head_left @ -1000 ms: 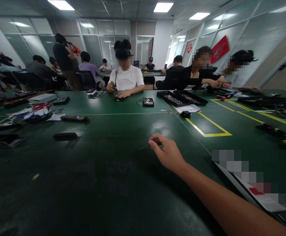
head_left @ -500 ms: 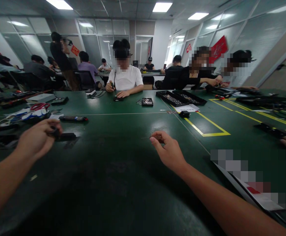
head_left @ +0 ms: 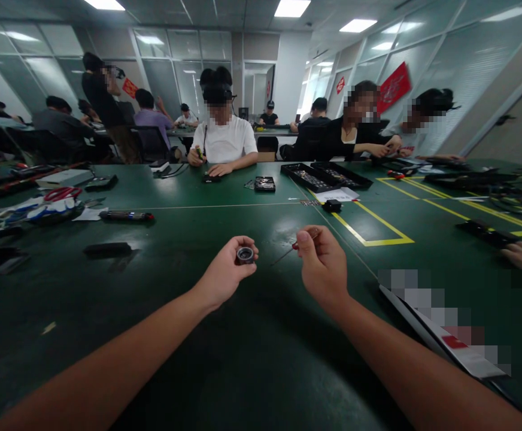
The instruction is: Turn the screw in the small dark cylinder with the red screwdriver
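My left hand (head_left: 231,269) grips a small round metal part (head_left: 245,256), ring-like, with its hollow end turned up toward me. My fingers wrap round its far side and the thumb presses the near side. Just to the right, my right hand (head_left: 326,263) is closed on a thin screwdriver (head_left: 284,256) with a reddish handle. Its slim shaft slants down and left toward the round part, with a gap between them. Both hands are held over the green table (head_left: 225,359). Most of the screwdriver's handle is hidden by my fingers.
A black oblong piece (head_left: 107,250) and a dark electric screwdriver-like tool (head_left: 127,216) lie to the left, near gloves (head_left: 58,208). Beyond are a small black block (head_left: 331,206) and black parts trays (head_left: 306,178). A white packet (head_left: 449,335) lies right. A co-worker (head_left: 224,140) sits opposite.
My left hand has come from the left side to the middle, bringing the round metal part. My right hand has moved slightly right, and the screwdriver now points down and left.
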`<state>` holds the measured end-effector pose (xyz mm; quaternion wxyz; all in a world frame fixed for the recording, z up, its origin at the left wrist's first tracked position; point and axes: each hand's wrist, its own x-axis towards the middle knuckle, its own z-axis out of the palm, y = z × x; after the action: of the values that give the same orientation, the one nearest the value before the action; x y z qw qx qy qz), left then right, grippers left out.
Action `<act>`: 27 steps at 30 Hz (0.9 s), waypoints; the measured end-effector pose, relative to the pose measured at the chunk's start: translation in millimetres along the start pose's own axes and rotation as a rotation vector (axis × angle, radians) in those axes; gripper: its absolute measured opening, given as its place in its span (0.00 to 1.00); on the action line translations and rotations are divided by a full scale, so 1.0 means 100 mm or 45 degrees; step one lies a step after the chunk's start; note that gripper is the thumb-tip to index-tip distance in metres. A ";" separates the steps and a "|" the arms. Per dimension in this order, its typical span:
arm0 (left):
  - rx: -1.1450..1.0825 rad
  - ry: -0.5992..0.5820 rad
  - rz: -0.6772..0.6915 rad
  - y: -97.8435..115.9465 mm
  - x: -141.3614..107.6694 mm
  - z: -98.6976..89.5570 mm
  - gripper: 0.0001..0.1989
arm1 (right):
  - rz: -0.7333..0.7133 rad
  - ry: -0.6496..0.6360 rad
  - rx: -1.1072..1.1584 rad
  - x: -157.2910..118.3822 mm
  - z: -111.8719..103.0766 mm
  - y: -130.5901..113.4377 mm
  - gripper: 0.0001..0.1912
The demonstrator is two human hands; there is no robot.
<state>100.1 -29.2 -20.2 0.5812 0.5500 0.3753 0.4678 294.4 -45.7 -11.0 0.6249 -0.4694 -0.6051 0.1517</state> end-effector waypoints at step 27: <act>0.667 0.051 0.256 -0.33 -0.08 -0.12 0.14 | 0.014 -0.402 -0.037 -0.12 0.04 -0.10 0.08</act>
<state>90.9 -32.0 -54.4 0.3624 0.7065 0.4386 0.4210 284.2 -58.0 -11.9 0.5143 -0.4520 -0.6954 0.2184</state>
